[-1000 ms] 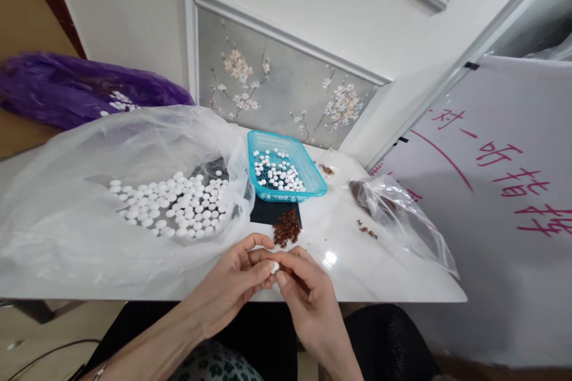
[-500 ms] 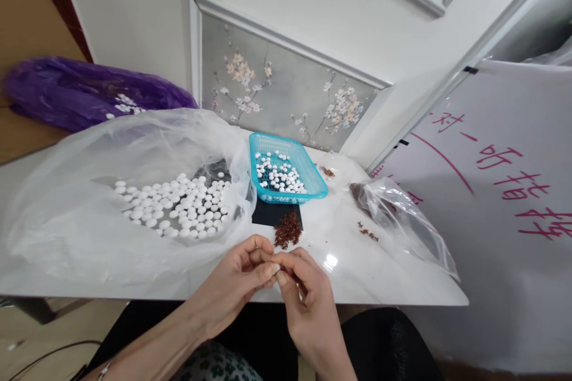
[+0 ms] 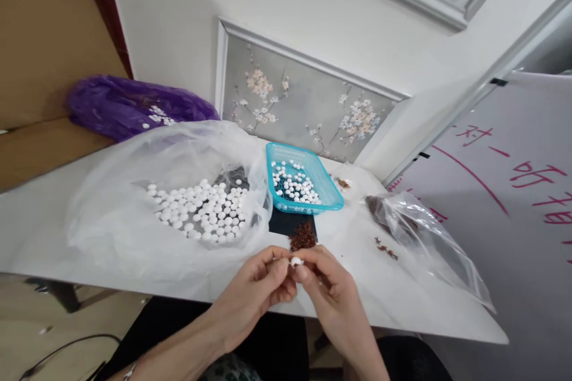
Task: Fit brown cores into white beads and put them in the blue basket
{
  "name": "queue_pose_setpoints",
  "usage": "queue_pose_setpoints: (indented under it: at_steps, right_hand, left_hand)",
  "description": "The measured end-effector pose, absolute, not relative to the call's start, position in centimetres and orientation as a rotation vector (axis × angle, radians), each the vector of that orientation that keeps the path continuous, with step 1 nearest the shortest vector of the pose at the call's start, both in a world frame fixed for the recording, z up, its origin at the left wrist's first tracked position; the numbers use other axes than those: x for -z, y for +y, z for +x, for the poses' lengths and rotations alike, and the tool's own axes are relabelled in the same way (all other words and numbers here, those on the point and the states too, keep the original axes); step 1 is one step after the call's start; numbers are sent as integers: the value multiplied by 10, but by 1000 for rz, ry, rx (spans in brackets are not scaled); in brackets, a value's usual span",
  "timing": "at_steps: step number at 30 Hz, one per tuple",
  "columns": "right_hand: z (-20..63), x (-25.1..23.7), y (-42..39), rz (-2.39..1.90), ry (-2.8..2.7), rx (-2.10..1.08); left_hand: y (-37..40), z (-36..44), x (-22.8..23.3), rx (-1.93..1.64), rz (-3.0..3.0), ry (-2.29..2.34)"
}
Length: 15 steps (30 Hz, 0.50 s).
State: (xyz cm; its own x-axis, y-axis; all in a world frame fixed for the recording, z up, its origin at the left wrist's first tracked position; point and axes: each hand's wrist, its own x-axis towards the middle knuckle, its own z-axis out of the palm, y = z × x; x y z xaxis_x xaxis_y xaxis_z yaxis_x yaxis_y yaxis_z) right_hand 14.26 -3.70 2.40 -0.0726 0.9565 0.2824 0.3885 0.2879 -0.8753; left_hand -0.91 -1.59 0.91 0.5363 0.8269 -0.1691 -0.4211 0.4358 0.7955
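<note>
A small white ball (image 3: pixel 296 262) is pinched between the fingertips of both hands, just above the table's front part. My left hand (image 3: pixel 254 289) closes on it from the left, thumb and forefinger together. From the right, my right hand (image 3: pixel 333 286) grips it with thumb and forefinger. Right behind the fingers lies a heap of small reddish-brown bits (image 3: pixel 304 234), partly on a black sheet (image 3: pixel 280 223). Past that stands a turquoise basket (image 3: pixel 333 190) containing many white balls. On the left, a translucent plastic bag (image 3: pixel 111 208) lies open with many white balls (image 3: pixel 218 214) in it.
A purple bag (image 3: pixel 102 104) with white pieces lies at the back left. To the right are a clear bag (image 3: pixel 429 232) with brown material and a few loose brown bits (image 3: pixel 386 248). A framed flower picture (image 3: pixel 304 89) stands behind the white table (image 3: pixel 402 297).
The view has shifted, so the scene sits farther right and slightly lower. Both hands remain together at the fingertips, and the white ball between them shows more clearly.
</note>
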Motion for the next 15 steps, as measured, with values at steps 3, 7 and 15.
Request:
queue_pose_setpoints:
  at_steps: [3, 7, 15]
  right_hand:
    - [153, -34, -12, -1409, -1565, -602]
    - [172, -42, 42, -1553, -1515, -363]
    - [179, -30, 44, -1616, -1642, -268]
  left_hand:
    - [-20, -16, -20, -748, 988, 655]
    - [-5, -44, -41, -781, 1702, 939]
    - [42, -113, -45, -496, 2399, 1844]
